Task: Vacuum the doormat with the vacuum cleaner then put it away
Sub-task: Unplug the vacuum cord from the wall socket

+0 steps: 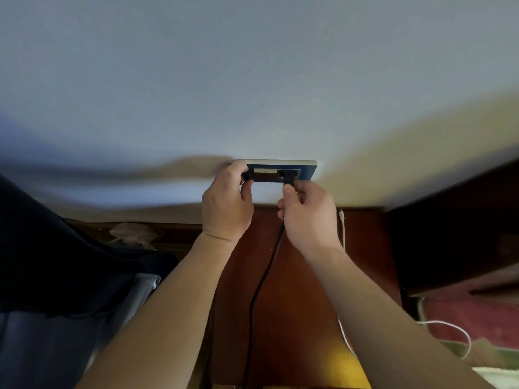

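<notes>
A dark wall socket plate [307,173] sits low on the pale wall. A black plug [289,176] is in its right outlet, and its black cord [264,273] runs down between my forearms. My right hand [309,217] pinches the cord just below the plug. My left hand [227,203] holds the plate's left end, with thumb and fingers curled round a dark part there. The vacuum cleaner and the doormat are out of view.
A reddish-brown wooden surface [303,304] lies below the socket. A white charging cable [344,228] hangs at its right and trails over a red patterned rug [477,318]. Dark furniture [455,234] stands at the right, dark blue fabric [56,262] at the left.
</notes>
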